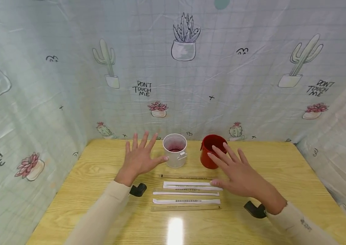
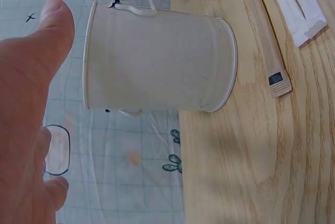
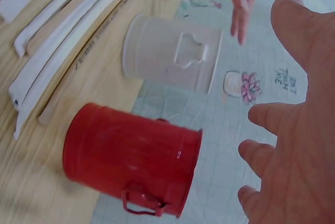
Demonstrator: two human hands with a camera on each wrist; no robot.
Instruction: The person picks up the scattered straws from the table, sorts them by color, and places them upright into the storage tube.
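My left hand [image 1: 140, 157] hovers with spread fingers just left of a white metal bucket [image 1: 175, 160], its thumb near the rim. The bucket stands upright and has small side handles; its inside looks reddish at the bottom. On the other side, my right hand [image 1: 241, 175] is spread over the table, its fingertips partly covering a red metal bucket [image 1: 208, 157] in the head view. Neither hand holds anything. In front of the buckets lie several paper-wrapped straws [image 1: 186, 201], white and brown, in roughly parallel rows.
The buckets stand near the back edge of the wooden table [image 1: 99, 204]. Behind and beside it hangs a curtain [image 1: 216, 75] printed with cacti. Black wrist mounts [image 1: 138, 190] sit under both forearms.
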